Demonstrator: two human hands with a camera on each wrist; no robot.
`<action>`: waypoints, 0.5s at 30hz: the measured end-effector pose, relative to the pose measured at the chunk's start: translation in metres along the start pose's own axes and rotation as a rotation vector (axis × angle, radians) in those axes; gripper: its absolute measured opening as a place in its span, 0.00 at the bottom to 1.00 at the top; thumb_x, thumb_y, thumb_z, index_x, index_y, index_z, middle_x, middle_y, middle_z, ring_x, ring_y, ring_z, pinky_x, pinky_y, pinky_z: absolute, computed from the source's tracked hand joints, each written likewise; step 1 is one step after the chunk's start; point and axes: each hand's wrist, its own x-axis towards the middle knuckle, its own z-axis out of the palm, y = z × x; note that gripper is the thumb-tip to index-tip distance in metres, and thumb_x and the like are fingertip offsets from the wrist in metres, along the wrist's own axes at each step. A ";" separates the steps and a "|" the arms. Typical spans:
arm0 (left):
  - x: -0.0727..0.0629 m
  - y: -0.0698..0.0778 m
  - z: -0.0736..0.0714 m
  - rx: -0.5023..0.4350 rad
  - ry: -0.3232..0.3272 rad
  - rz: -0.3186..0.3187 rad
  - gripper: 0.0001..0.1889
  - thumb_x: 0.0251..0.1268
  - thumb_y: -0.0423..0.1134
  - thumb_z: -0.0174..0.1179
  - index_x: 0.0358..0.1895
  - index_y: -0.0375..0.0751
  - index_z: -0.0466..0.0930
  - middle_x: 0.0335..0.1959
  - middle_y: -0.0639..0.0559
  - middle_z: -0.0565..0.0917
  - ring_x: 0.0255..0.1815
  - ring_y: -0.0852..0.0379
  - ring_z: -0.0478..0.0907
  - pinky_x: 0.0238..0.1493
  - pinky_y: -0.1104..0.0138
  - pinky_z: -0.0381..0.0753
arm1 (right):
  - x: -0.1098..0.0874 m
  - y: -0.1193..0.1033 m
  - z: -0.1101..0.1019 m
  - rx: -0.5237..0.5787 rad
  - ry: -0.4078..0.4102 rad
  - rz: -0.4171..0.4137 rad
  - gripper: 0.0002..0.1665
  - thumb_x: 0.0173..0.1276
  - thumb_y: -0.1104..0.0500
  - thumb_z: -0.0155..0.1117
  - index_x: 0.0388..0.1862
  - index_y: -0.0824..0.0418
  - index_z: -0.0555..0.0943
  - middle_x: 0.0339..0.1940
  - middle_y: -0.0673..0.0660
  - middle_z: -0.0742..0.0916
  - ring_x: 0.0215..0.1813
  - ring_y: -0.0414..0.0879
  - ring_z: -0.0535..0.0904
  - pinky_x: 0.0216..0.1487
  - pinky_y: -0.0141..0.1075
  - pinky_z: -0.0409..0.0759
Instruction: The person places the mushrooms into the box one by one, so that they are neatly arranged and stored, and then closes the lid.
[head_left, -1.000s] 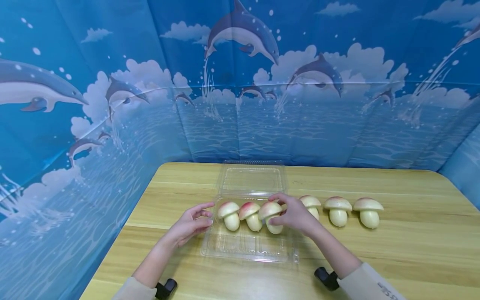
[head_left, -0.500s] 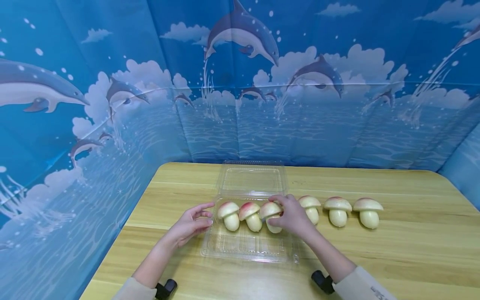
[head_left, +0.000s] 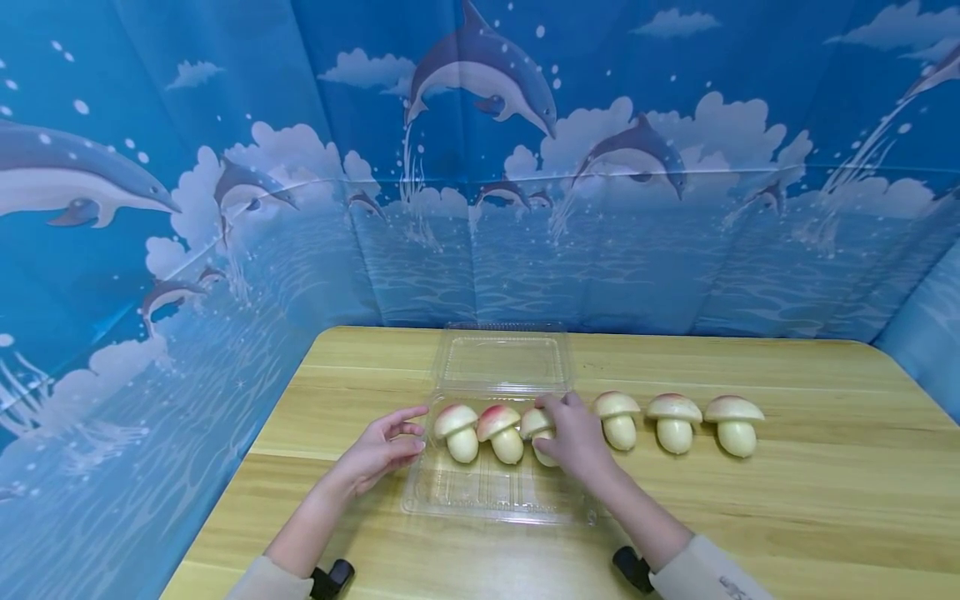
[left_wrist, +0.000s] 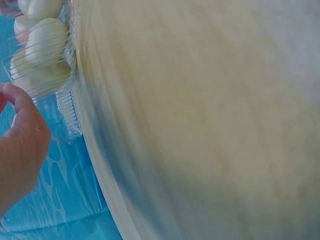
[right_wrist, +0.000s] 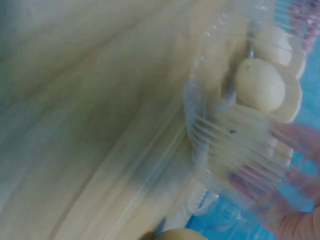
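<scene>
My right hand (head_left: 581, 437) grips a model mushroom (head_left: 538, 423) with a pale stem and red-tinted cap; thumb and fingers lie on either side, partly hiding it. This mushroom is in the base of a clear plastic clamshell box (head_left: 480, 496), the third of a row. Left of it lie a second mushroom (head_left: 507, 445) and, at the left wall, another mushroom (head_left: 462, 445). My left hand (head_left: 381, 450) is beside the box's left wall, fingers loosely bent, holding nothing; whether the fingertips touch the wall is unclear. In the right wrist view, fingers (right_wrist: 300, 145) show behind the clear wall.
The box lid (head_left: 504, 360) lies folded back at the far side. To the right of the box, three more mushrooms (head_left: 675, 435) stand in a row on the wooden table (head_left: 825, 483). A blue dolphin-print curtain (head_left: 465, 250) hangs behind the table.
My right hand has shifted slightly left with the third mushroom, which sits a little more upright. My left hand stays in place.
</scene>
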 end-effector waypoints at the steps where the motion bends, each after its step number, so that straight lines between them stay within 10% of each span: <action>1: 0.001 0.000 0.000 -0.001 0.002 0.000 0.33 0.60 0.26 0.56 0.69 0.32 0.56 0.43 0.47 0.70 0.33 0.63 0.74 0.36 0.74 0.77 | 0.000 0.001 0.001 -0.003 0.010 -0.010 0.30 0.40 0.67 0.77 0.47 0.66 0.80 0.34 0.62 0.78 0.26 0.46 0.72 0.28 0.37 0.78; 15: 0.007 -0.002 0.004 0.002 0.022 0.016 0.33 0.59 0.25 0.56 0.69 0.31 0.56 0.42 0.49 0.70 0.33 0.63 0.74 0.36 0.75 0.77 | 0.004 0.004 0.000 -0.055 0.042 -0.060 0.28 0.39 0.70 0.76 0.44 0.66 0.79 0.30 0.61 0.76 0.20 0.47 0.70 0.22 0.35 0.76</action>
